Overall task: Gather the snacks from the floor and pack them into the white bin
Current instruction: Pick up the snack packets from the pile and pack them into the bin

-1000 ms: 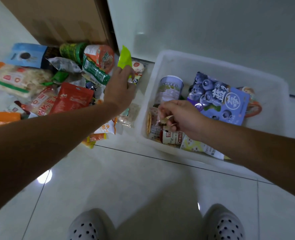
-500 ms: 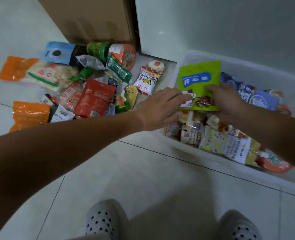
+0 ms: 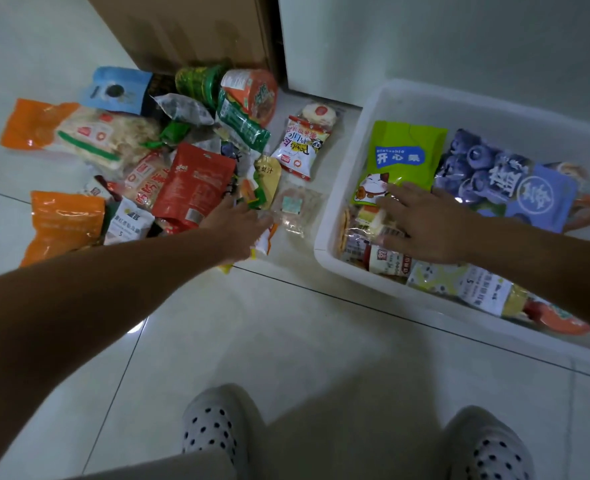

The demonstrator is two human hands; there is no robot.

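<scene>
A pile of snack packets lies on the floor at the left. The white bin stands to its right and holds several snacks. A green pistachio pouch lies inside it beside a blue blueberry bag. My right hand rests flat in the bin with fingers spread, fingertips touching the green pouch's lower edge. My left hand hovers over the right edge of the pile, fingers apart, next to a red pouch and a small clear-wrapped snack. It holds nothing that I can see.
A brown cardboard box stands behind the pile, against a white wall. My feet in dotted slippers are at the bottom of the view. Tiled floor lies between my feet and the bin.
My left hand carried the green pouch from the pile to the bin, where my right hand took it and laid it down. The left hand has returned to the pile.
</scene>
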